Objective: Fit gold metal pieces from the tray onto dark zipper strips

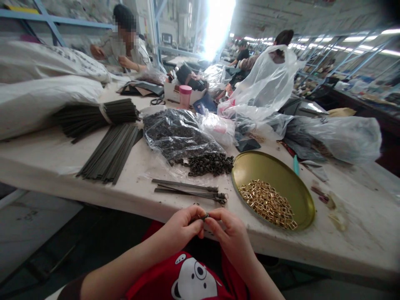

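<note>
Close to the table's front edge, my left hand (188, 224) and my right hand (225, 225) meet fingertip to fingertip. Both pinch one small dark piece (204, 216), mostly covered by the fingers; it looks like a strap loop. Just beyond them lie a few dark straps (184, 189) with gold buckles at their right ends. A pile of small dark loops (211, 164) spills from a clear plastic bag (181, 131). To the right, a round gold tray (300, 187) holds many small gold buckles (268, 203).
Dark straps (108, 154) lie loose at the left, beside a tied bundle (93, 116). White sacks (46, 91) fill the far left. Behind are scissors (157, 101), a pink-lidded jar (185, 96) and plastic bags (262, 83). A co-worker (125, 50) sits across the table.
</note>
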`<state>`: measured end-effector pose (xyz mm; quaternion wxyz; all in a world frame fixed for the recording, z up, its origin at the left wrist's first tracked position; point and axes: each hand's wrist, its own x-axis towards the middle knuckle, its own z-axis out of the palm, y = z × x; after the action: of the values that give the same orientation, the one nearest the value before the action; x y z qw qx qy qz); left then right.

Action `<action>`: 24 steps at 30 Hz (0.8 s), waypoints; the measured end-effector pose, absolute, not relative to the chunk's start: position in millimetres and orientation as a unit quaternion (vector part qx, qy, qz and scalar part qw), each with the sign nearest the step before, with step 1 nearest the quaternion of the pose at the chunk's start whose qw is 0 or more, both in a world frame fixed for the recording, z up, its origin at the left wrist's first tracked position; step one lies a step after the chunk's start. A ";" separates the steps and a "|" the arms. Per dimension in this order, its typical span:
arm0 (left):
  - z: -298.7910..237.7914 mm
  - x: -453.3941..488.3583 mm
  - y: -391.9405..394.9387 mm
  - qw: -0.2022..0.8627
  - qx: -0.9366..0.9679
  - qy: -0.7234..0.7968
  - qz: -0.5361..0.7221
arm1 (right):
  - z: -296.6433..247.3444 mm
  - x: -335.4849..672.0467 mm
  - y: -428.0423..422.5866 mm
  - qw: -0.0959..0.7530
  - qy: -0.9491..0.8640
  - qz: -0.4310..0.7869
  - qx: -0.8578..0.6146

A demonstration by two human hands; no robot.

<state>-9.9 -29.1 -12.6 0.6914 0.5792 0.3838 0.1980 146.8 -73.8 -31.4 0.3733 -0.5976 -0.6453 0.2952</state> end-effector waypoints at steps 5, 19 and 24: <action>-9.9 -14.8 -30.7 0.642 0.636 0.398 0.159 | -30.0 146.8 -72.8 0.310 -0.693 0.268 -0.593; -15.2 -18.3 -27.7 0.607 0.665 0.409 0.147 | -39.1 143.3 -70.9 0.254 -0.724 0.239 -0.595; -21.7 -18.2 -27.1 0.594 0.686 0.404 0.117 | -45.4 147.1 -64.8 0.224 -0.746 0.213 -0.590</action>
<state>-18.2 -27.1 -21.7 0.5939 0.6860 0.4037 0.1171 147.1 -64.8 -45.4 0.2243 -0.5900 -0.7459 0.2126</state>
